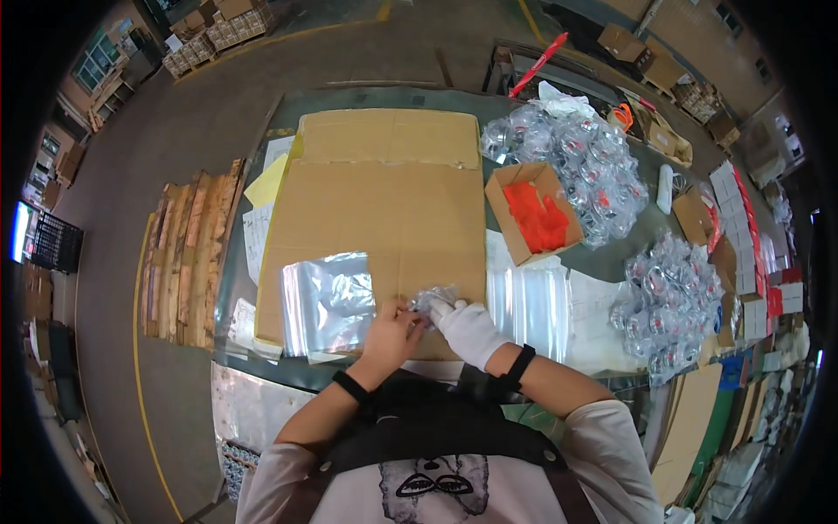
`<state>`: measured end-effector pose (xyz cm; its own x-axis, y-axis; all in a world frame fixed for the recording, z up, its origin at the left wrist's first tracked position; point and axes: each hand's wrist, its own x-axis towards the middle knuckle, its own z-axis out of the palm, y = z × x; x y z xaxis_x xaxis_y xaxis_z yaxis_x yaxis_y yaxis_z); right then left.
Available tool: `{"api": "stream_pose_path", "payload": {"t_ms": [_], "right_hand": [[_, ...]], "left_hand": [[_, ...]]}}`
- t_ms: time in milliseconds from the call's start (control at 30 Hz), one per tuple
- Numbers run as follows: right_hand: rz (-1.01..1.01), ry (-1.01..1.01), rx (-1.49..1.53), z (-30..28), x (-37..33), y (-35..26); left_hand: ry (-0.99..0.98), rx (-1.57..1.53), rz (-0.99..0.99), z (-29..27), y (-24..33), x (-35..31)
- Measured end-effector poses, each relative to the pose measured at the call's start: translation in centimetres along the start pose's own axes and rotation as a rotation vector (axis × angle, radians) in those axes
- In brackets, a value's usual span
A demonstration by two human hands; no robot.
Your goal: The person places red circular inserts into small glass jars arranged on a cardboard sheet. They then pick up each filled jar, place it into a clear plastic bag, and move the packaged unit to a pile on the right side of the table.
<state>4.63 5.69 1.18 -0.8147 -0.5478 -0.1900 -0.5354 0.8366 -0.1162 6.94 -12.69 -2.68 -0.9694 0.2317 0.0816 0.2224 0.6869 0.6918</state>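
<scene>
Over the near edge of a flat brown cardboard sheet, my two hands meet at a small crinkled clear plastic bag. What the bag contains is too small to make out. My bare left hand pinches the bag's left side with bent fingers. A white glove covers my right hand, whose fingers close on the bag from the right. Left of my left hand lies a stack of flat clear plastic bags. More clear plastic sheets lie to the right of my right hand.
An open cardboard box holding red pieces stands right of the sheet. Behind it is a big heap of bagged items; a smaller heap lies at the right. A wooden pallet is on the floor, left of the table.
</scene>
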Motion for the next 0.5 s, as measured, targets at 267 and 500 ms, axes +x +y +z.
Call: {"api": "stream_pose_path", "payload": {"t_ms": [267, 500], "right_hand": [[-0.137, 0.143, 0.283, 2.9, 5.1, 1.5], [0.280, 0.090, 1.210, -0.6, -4.6, 4.4]], "left_hand": [[-0.011, 0.186, 0.193, 1.2, -1.7, 1.0], [0.364, -0.091, -0.210, -7.7, -7.3, 0.4]]}}
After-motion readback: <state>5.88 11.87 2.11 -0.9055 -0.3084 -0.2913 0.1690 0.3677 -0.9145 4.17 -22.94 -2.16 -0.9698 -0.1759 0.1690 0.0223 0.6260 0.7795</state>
